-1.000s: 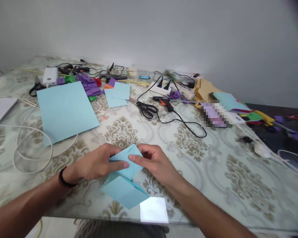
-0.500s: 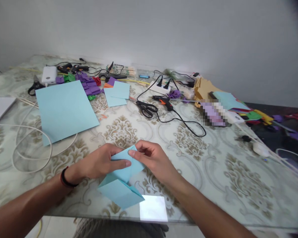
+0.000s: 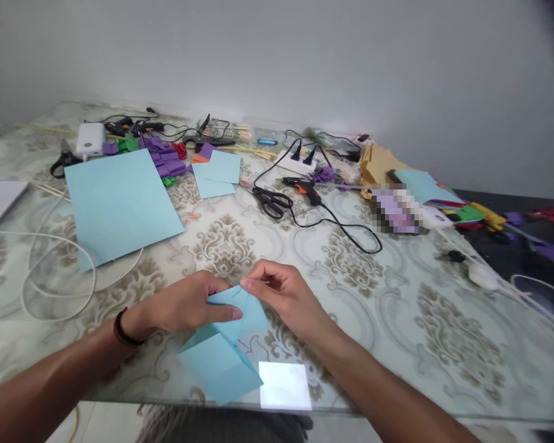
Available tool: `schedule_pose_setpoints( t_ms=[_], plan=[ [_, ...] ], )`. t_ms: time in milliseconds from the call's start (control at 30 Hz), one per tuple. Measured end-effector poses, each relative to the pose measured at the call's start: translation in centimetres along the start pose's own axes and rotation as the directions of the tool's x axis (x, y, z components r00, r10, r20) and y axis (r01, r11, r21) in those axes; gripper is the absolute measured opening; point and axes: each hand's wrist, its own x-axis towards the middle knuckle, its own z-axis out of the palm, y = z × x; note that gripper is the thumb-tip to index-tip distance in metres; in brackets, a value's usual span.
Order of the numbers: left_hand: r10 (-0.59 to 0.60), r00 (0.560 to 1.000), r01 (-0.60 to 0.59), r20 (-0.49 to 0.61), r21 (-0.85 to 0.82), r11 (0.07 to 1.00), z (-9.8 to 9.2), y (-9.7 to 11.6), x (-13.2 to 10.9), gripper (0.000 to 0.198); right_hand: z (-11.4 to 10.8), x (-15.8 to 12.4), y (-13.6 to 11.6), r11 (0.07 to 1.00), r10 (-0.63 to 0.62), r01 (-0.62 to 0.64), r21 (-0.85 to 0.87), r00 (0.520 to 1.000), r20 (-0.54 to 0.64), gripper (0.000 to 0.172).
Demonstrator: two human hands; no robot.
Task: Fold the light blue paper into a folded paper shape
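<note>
The folded blue paper (image 3: 224, 363) lies at the near edge of the table (image 3: 397, 320). Its upper part is hidden under the left hand (image 3: 184, 304), which presses it flat with the forefinger stretched out. The right hand (image 3: 284, 295) pinches its top corner. Beyond lie scissors (image 3: 272, 203), and a pixelated patch (image 3: 396, 212) cannot be made out.

Light-blue paper (image 3: 221, 366), partly folded, is lying at the near edge of the table (image 3: 397, 320). Its lower part is resting flat as a creased, four-cornered panel, with one corner pointing at the table edge. Its upper part is forming a pointed flap. The left hand (image 3: 184, 304) is lying across the middle; the right hand (image 3: 286, 295) is pinching the upper tip.
</note>
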Motion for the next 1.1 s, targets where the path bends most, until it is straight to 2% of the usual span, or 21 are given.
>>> schedule_pose_setpoints(
  t_ms=[100, 300, 400, 533, 700, 767, 933, 1100],
  plan=[
    [-0.006, 1.000, 0.006, 0.008, -0.007, 1.000, -0.10, -0.01, -0.14, 0.039, -0.03, 0.03, 0.06, 1.000, 0.024, -0.024, 0.000, 1.000, 0.003, 0.040],
    [-0.024, 1.000, 0.025, 0.019, -0.057, 0.998, -0.43, 0.19, -0.57, 0.038, -0.60, -0.05, -0.29, 1.000, -0.011, 0.009, 0.022, 0.997, 0.080, 0.031],
    [-0.018, 1.000, 0.019, 0.016, -0.049, 0.999, -0.28, 0.35, -0.43, 0.038, -0.56, -0.16, -0.36, 1.000, -0.002, 0.003, -0.001, 0.998, 0.056, 0.033],
    [0.057, 0.998, -0.054, 0.034, -0.073, 0.996, 0.00, 0.19, -0.16, 0.041, -0.19, -0.26, -0.38, 1.000, -0.010, 0.010, -0.011, 0.999, 0.033, 0.039],
    [0.047, 0.999, -0.047, 0.000, -0.089, 0.995, -0.17, -0.10, -0.31, 0.041, -0.23, -0.19, -0.55, 0.999, -0.052, 0.052, -0.003, 0.997, 0.053, 0.035],
    [0.045, 0.999, -0.046, -0.014, -0.083, 0.995, -0.23, -0.11, -0.40, 0.040, -0.36, -0.14, -0.59, 0.998, -0.059, 0.059, 0.004, 0.997, 0.049, 0.034],
    [0.086, 0.995, -0.088, -0.051, -0.036, 0.995, -0.04, 0.06, -0.33, 0.037, -0.25, -0.13, -0.21, 1.000, 0.012, -0.012, 0.001, 0.996, 0.089, 0.035],
    [0.073, 0.994, -0.070, -0.076, 0.039, 0.997, -0.04, 0.06, -0.26, 0.039, 0.13, -0.12, 0.04, 1.000, 0.001, -0.002, 0.010, 0.999, 0.040, 0.041]
  ],
)
